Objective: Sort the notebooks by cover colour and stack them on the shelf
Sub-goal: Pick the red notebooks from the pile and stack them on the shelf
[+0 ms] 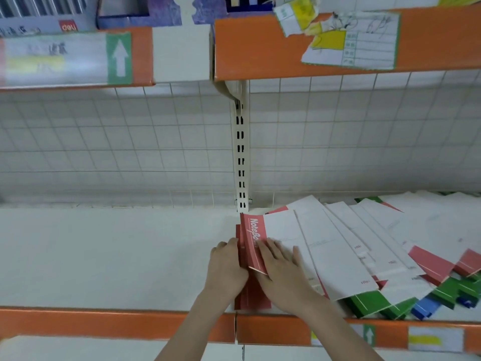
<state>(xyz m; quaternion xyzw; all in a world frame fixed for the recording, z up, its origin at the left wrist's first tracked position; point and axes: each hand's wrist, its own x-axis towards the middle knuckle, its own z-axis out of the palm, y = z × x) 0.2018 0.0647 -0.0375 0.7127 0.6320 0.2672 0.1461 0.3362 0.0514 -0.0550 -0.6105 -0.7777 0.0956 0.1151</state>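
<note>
Head cam, lower centre: left hand [226, 267] is bracing the red stack's [251, 295] left edge w/ curled fingers, right hand [279, 265] is pressing flat, fingers spread, on the fanned notebooks [333, 251]. To do it well, I'd say: be squaring spines against the left palm, sliding only red ones over, keeping edges flush w/ the shelf [117, 259] front. Top red notebook [253, 238] is sitting tilted, white "Note" lettering showing; greens [369, 304] and blues [426, 307] are poking out lower right.
</note>
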